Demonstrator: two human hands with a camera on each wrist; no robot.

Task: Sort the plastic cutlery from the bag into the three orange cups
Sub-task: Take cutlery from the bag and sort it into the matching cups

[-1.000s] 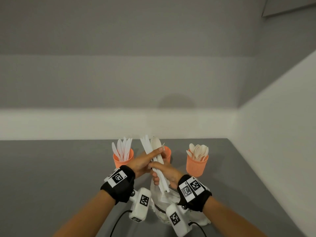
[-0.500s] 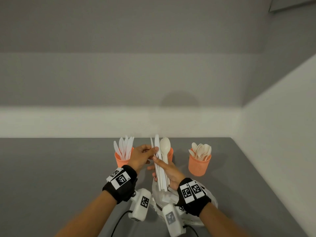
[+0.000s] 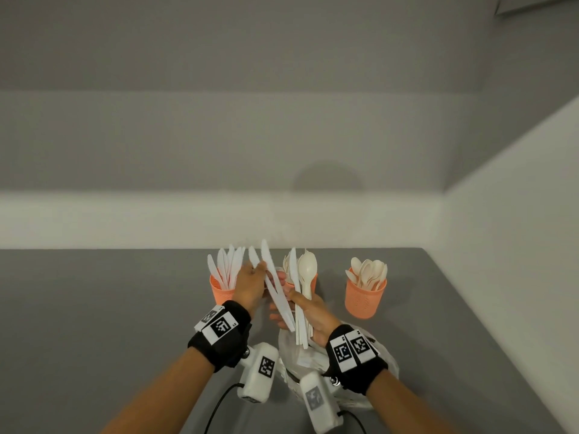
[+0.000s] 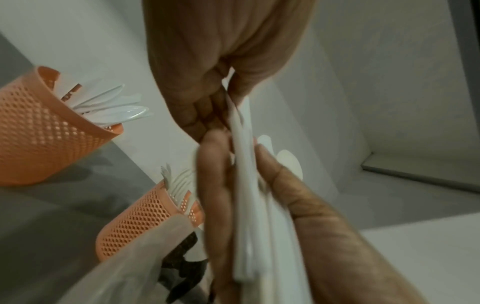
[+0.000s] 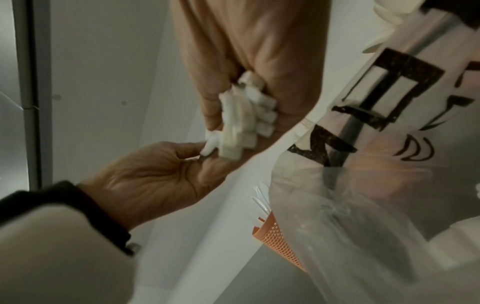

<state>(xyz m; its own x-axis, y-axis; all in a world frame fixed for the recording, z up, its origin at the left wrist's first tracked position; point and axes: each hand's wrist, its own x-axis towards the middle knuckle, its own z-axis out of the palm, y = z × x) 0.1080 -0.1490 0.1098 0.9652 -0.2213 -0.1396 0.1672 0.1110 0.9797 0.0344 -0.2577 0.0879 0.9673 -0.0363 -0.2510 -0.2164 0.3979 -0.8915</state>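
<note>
Three orange mesh cups stand in a row: the left cup [image 3: 221, 291] holds white knives, the middle cup [image 3: 314, 278] holds forks, the right cup [image 3: 365, 300] holds spoons. My left hand [image 3: 257, 271] pinches two white knives [image 3: 272, 285] that slant left, away from the bundle; their handle ends lie across my right fingers. My right hand [image 3: 296, 310] grips an upright bundle of cutlery [image 3: 301, 308] with a cream spoon [image 3: 308, 270] on top. The clear printed bag [image 3: 293, 358] lies under my right wrist. In the left wrist view the knives [image 4: 242, 156] run between both hands.
The cups stand on a grey table [image 3: 94, 324] near its back edge, against a white wall [image 3: 219, 214]. A second white wall [image 3: 517, 245] closes off the right side. The bag [image 5: 363, 195] crowds the space right in front of the middle cup [image 5: 279, 244].
My left hand has drawn two knives out of the bundle and tipped them left toward the knife cup. My right hand stays in place with the rest of the bundle.
</note>
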